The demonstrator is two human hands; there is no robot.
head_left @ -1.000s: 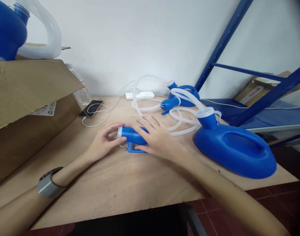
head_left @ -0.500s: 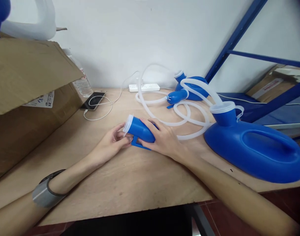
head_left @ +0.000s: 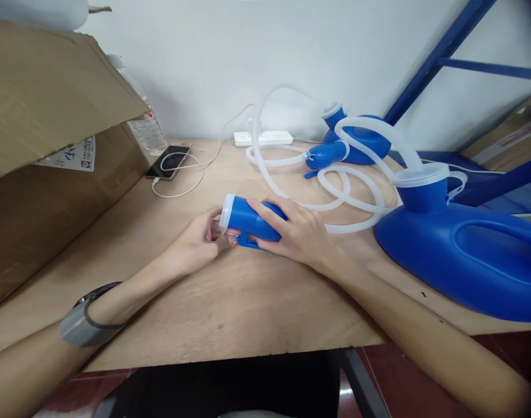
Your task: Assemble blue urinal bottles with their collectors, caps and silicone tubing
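My right hand wraps round a blue plastic urinal funnel, held tilted just above the tabletop. It has a small loop handle underneath. A translucent white cap covers its left end. My left hand has its fingers curled at this cap, with the thumb near a thin strap below it. Part of those fingertips is hidden behind the cap. To the right stands a large blue urinal bottle with a white lid and a clear hose.
Behind, a second blue bottle lies near another funnel and coiled hose. A power strip rests by the wall. At left are a phone with a cable, a water bottle and a cardboard box. A blue rack rises right.
The camera view has shifted, so the bottles sit further right and the background higher. The funnel has turned a little more level, and my left fingers have shifted at its cap.
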